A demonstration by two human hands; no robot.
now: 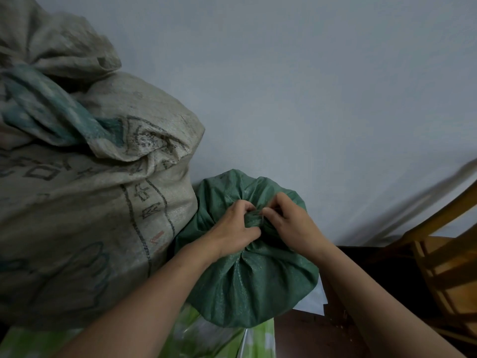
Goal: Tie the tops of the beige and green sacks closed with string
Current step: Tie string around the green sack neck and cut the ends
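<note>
Both forearms extend to the green sack (253,285), which stands against the wall (309,86). The left hand (233,229) and right hand (289,223) are closed together on its gathered neck (254,218), fingertips pinching what may be thin string; blur prevents confirmation. The beige sack (85,202) touches the green sack's left side.

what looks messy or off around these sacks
Little stands out. The beige sack has a rumpled top with a green cloth strip hanging out loosely. Small specks lie scattered on the dark floor beside the green sack, whose gathered neck the left hand and right hand grip.
</note>
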